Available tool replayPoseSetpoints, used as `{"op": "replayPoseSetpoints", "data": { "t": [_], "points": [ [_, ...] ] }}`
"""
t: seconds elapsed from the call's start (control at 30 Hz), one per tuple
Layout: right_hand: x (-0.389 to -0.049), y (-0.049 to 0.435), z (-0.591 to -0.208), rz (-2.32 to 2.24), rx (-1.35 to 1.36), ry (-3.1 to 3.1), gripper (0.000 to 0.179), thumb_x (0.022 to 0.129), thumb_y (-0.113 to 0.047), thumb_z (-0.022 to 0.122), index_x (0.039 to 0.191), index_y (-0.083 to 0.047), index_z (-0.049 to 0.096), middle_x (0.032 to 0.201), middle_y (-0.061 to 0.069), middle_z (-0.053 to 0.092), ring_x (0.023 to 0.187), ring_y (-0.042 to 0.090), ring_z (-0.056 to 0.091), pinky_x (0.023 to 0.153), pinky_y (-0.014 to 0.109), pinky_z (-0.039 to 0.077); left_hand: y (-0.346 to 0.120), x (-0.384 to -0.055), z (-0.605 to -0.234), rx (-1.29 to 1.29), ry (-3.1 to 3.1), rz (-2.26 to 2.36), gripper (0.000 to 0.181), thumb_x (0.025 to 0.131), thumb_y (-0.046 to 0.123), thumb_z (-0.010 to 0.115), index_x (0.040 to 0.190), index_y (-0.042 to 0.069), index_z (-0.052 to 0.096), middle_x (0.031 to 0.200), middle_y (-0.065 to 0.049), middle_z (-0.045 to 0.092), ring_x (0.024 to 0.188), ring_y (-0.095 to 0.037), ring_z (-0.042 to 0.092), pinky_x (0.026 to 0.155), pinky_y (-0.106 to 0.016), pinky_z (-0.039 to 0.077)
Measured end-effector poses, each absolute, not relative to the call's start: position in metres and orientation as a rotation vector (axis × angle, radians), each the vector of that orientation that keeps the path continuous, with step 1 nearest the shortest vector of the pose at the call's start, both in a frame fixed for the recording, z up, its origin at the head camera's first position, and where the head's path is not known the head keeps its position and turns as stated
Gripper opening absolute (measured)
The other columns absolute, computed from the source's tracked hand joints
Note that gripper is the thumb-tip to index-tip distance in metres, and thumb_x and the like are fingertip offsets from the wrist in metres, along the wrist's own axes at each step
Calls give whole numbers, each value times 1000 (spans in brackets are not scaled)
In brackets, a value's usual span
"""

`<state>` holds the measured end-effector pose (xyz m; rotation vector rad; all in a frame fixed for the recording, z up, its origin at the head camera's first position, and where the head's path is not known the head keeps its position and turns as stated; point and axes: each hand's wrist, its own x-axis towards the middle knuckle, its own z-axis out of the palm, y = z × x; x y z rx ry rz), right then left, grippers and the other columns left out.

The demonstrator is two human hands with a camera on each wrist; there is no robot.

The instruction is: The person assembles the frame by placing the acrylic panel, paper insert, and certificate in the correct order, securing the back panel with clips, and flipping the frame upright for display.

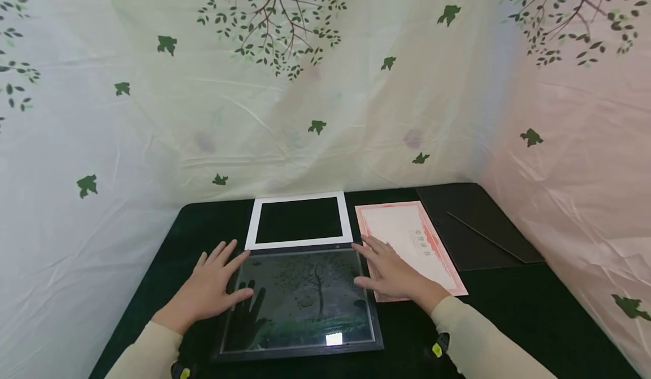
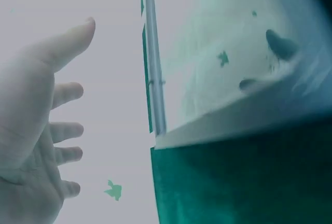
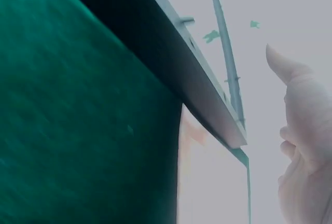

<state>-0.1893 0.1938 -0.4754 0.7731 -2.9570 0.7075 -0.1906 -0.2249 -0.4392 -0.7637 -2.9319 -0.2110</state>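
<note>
A dark picture frame (image 1: pixel 300 353) with a glossy pane lies flat at the front middle of the table. Its glass mirrors the tree print and a hand. My left hand (image 1: pixel 205 291), fingers spread, is over the frame's left edge. In the left wrist view, that hand (image 2: pixel 31 115) has nothing between its thumb and fingers. Over the right edge is my right hand (image 1: pixel 389 271), fingers extended, overlapping the pink-bordered certificate (image 1: pixel 399 232) in the head view. The right wrist view shows this hand (image 3: pixel 308 125) holding nothing, beside the frame's raised side (image 3: pixel 171 58).
Behind the frame lies a white rectangular mat (image 1: pixel 300 197) with a cut-out middle. A black backing board (image 1: pixel 458 207) with a slanting strip lies at the back right. Printed fabric walls (image 1: pixel 356 102) enclose the dark green table (image 1: pixel 508 311).
</note>
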Motion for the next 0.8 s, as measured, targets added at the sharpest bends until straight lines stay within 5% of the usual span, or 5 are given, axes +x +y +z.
{"op": "replayPoseSetpoints", "data": {
  "t": [0.8],
  "points": [
    [-312,193,-481,644,645,-3050,67,95,-45,57,150,-15,35,154,18,27,140,39,25,109,60,23,-237,-322,-456,-619,-3154,-251,78,92,65,44,153,19,26,152,-25,28,142,-43,16,110,-64,12]
  ]
}}
